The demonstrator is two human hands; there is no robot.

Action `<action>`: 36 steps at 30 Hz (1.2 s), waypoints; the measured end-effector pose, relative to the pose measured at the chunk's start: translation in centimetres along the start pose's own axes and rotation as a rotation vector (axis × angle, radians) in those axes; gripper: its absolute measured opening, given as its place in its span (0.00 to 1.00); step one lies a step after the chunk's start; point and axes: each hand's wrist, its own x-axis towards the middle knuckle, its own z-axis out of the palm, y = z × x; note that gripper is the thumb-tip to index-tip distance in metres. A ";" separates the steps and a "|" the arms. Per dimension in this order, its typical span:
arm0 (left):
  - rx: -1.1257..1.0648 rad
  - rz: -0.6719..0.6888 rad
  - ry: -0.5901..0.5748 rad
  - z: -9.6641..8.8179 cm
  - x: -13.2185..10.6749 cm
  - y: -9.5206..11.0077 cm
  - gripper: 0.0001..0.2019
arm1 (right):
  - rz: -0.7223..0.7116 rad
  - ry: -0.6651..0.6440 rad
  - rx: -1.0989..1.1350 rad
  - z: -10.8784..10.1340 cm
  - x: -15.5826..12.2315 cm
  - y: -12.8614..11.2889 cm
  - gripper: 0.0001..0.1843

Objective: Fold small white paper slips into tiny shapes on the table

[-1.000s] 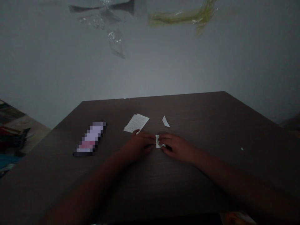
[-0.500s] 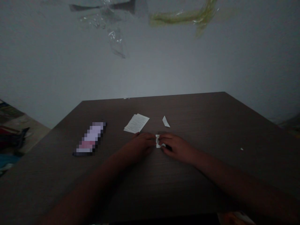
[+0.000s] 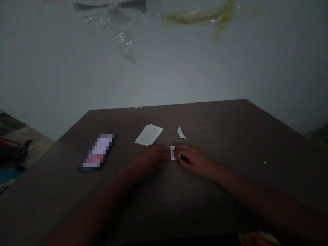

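Observation:
A small white piece of paper (image 3: 172, 152) lies between my two hands near the middle of the table, partly covered by fingers. From the left, my left hand (image 3: 156, 156) has its fingers together at the paper's edge. My right hand (image 3: 191, 158) grips the paper's other side, thumb and fingers bent around it. Just beyond my left hand rests a small stack of printed paper sheets (image 3: 148, 134). A narrow folded paper strip (image 3: 181, 132) lies beyond my right hand.
To the left lies a phone (image 3: 98, 152) with a blurred-out screen. A tiny white scrap (image 3: 265, 162) is on the right side of the dark wooden table (image 3: 217, 123). The table's far edge meets a pale wall (image 3: 164, 75) with tape on it.
The visible part of the small paper between my hands looks flatter and straighter-edged than before. Both hands have barely moved; the other papers and the phone stay in place.

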 end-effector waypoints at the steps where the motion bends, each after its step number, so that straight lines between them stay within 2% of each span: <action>1: -0.005 0.001 -0.001 0.0 0.0 -0.1 0.21 | -0.002 0.004 0.001 0.0 0.0 0.0 0.10; 7: -0.013 -0.021 -0.068 -0.6 -0.5 0.0 0.18 | -0.001 0.009 0.008 -0.2 -0.1 -0.3 0.10; 14: -0.020 -0.020 -0.094 -0.6 -0.6 -0.1 0.20 | 0.030 0.022 0.054 -0.1 -0.2 -0.1 0.11; 23: 0.028 -0.031 -0.062 -0.6 -0.6 0.5 0.21 | 0.042 0.025 0.067 0.0 -0.2 0.1 0.09; 28: 0.065 -0.038 -0.062 -0.3 -0.3 1.0 0.20 | 0.052 0.011 0.068 -0.1 -0.2 0.1 0.13; 36: 0.036 -0.033 -0.053 -0.7 -0.3 1.0 0.23 | 0.053 0.025 0.072 -0.2 -0.2 0.1 0.12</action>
